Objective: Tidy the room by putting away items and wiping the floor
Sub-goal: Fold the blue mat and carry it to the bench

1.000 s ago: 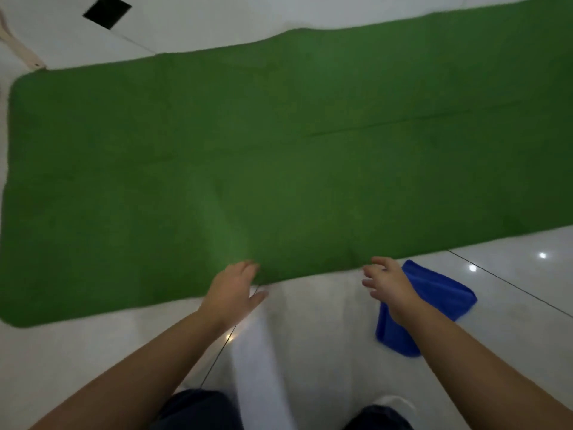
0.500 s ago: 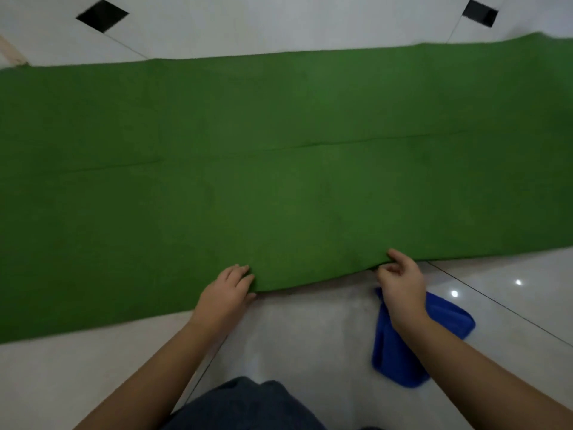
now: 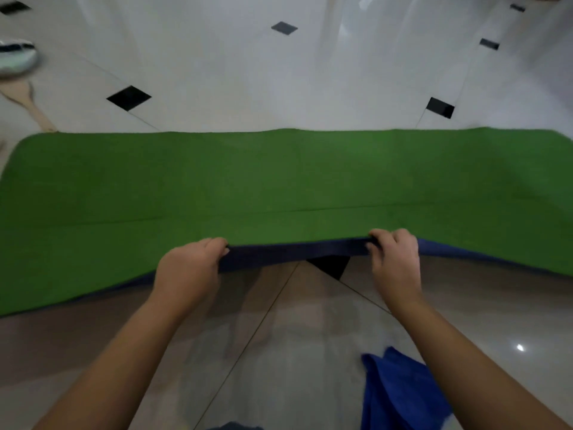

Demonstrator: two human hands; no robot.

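A large green mat (image 3: 279, 181) lies across the white tiled floor (image 3: 279, 72). My left hand (image 3: 189, 268) and my right hand (image 3: 393, 259) both grip its near edge and hold it lifted off the floor. The mat's dark blue underside (image 3: 294, 251) shows between my hands. Under the raised edge a black diamond tile (image 3: 330, 265) is visible. A crumpled blue cloth (image 3: 400, 392) lies on the floor beside my right forearm.
Small black diamond tiles (image 3: 128, 97) dot the floor beyond the mat. At the far left are a wooden handle (image 3: 31, 107) and a shiny rounded object (image 3: 15, 57). Bare floor (image 3: 263, 336) stretches between my arms.
Both hands have closed on the mat's near edge and lifted it, so its dark underside and the floor beneath show. The blue cloth now lies nearer me, away from my right hand.
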